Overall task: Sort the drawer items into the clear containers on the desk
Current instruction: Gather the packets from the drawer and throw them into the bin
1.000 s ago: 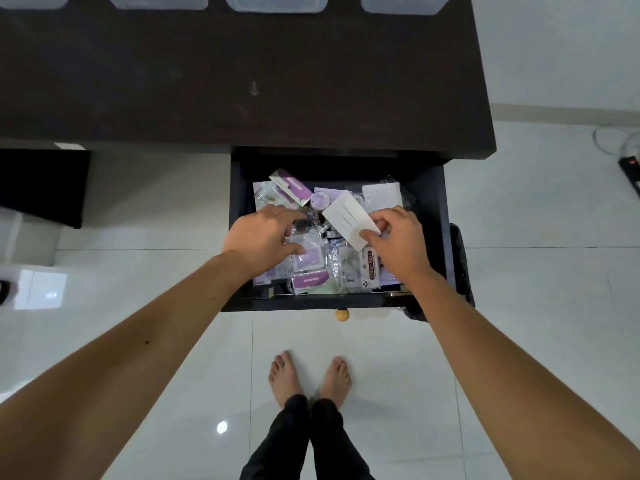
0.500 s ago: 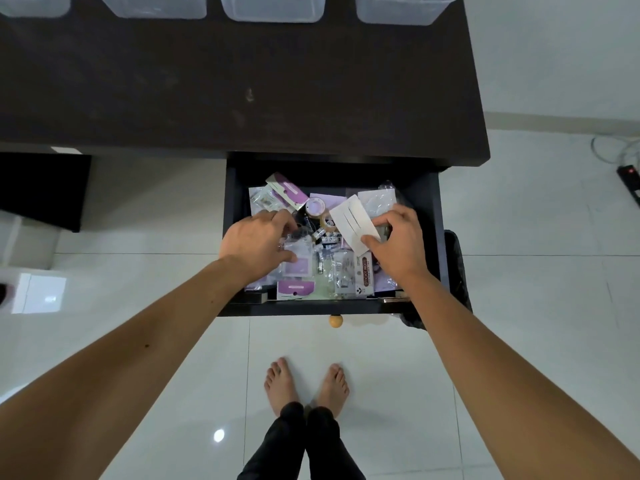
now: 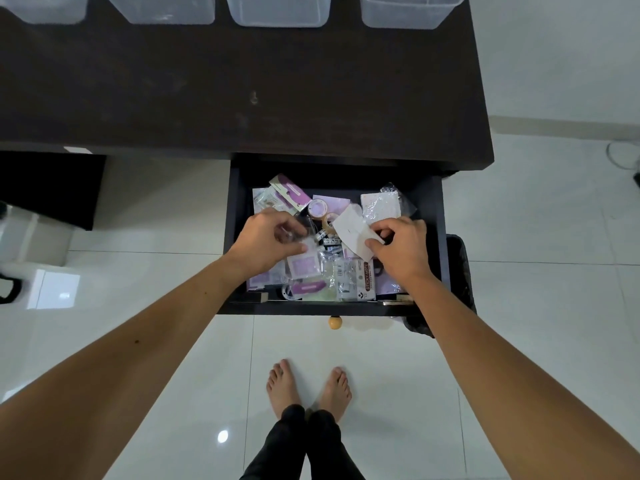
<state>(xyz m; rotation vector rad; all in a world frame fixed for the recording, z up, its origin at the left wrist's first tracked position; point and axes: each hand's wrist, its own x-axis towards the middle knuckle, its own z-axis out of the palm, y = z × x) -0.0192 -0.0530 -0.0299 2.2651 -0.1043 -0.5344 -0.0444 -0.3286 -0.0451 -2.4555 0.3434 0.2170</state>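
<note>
Head view, dark desk [image 3: 173,98], white tiled floor [image 3: 536,237]

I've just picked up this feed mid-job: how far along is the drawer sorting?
Early. Done: the drawer is open, and the clear containers stand along the desk's far edge; what shows of them looks empty. In hand: the right hand pinches a white card; the left hand grips a clear packet. Left: nearly everything, including tape rolls and a sticky-note pack.

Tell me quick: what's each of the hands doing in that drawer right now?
Left hand: fingers curled round a clear plastic packet.
Right hand: pinching a white card.
</note>
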